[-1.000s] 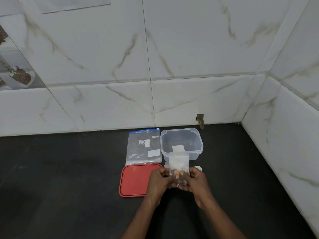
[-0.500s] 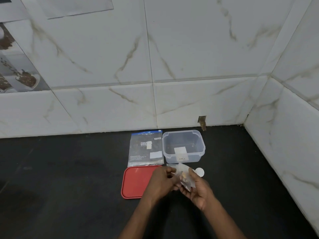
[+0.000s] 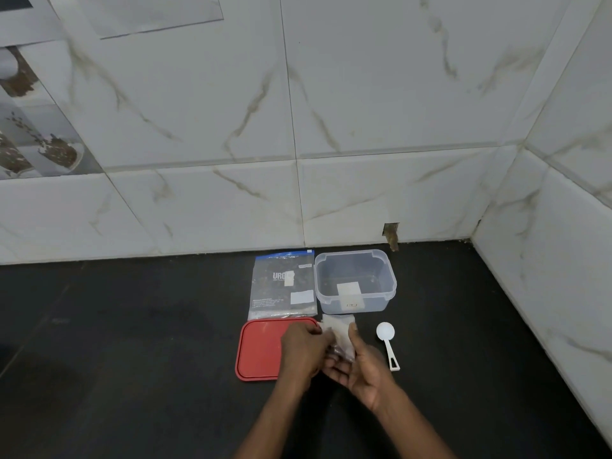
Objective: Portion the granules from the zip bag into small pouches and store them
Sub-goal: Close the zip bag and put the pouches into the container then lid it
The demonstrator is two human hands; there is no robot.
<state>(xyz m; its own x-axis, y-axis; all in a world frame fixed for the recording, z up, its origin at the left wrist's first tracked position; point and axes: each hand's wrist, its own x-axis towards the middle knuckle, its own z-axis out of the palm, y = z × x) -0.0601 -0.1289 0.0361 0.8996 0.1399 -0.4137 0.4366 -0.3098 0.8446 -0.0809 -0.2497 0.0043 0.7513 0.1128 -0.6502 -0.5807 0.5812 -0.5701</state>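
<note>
So the small pouch [image 3: 340, 334] is up off the black counter [image 3: 132, 359], held between both hands right in front of the person. The left hand [image 3: 303, 351] comes over from the side and pinches the pouch's left edge near the top. The right hand [image 3: 359, 369] sits palm-up under it, with the thumb pressed along its right side, so both hands have a hold on it and neither is free. I can't really tell if the mouth of the pouch is open or sealed, it's too crinkly and pale. The thing that matters, imo, is that the pouch's long axis runs away from the person, and its far end points straight at the clear tub [image 3: 390, 286], which sits lid-off just beyond it. So if it's ready to store, it's a short push forward and a drop. If it needs filling first, the white scoop [image 3: 386, 339] lies just beside the right hand, bowl end away, so that's the nearer hand for it. The zip bag [image 3: 283, 288] lies flat beyond the red lid [image 3: 260, 351], on the left hand's side. There's 1 pale rectangle at the tub's front, could be a label or a pouch, can't say.
</note>
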